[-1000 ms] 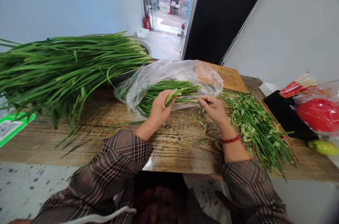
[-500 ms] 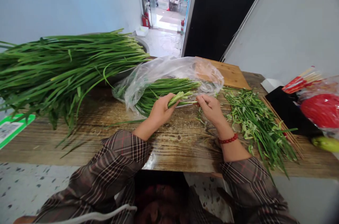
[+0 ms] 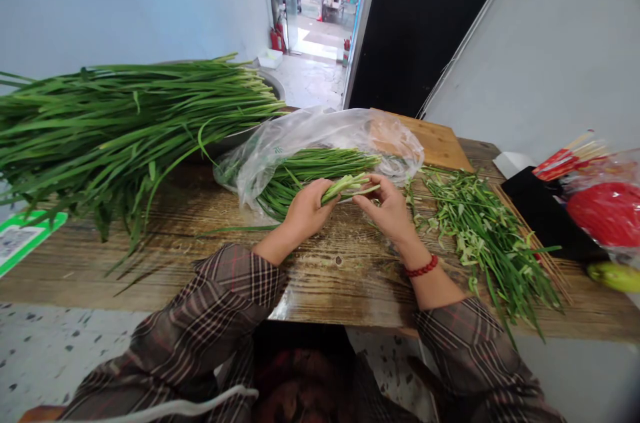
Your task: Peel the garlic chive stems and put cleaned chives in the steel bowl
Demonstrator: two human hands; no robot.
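Note:
My left hand [image 3: 307,213] is closed around a small bunch of garlic chives [image 3: 345,187], pale stem ends pointing right. At those ends is my right hand [image 3: 390,209], thumb below and fingers above, with stem tips between them. Just behind, more garlic chives [image 3: 330,159] lie in a clear plastic bag [image 3: 310,119]. To the right of my right hand is a loose heap of trimmed leaves and pale scraps [image 3: 480,229]. A large pile of long garlic chives [image 3: 135,116] rests in a metal basin at the left, leaves hanging over the table.
The wooden table [image 3: 330,283] carries a wooden board [image 3: 440,143] behind the bag. At the right stand a black box [image 3: 545,209] with red-wrapped chopsticks, a red bundle in plastic [image 3: 610,213] and a yellow-green item [image 3: 615,275]. A green-edged code card [image 3: 25,239] lies left.
My right hand has shifted slightly left from a single stem's end to the bunch, and its fingers now spread around the stem ends. My left hand keeps its hold with little movement.

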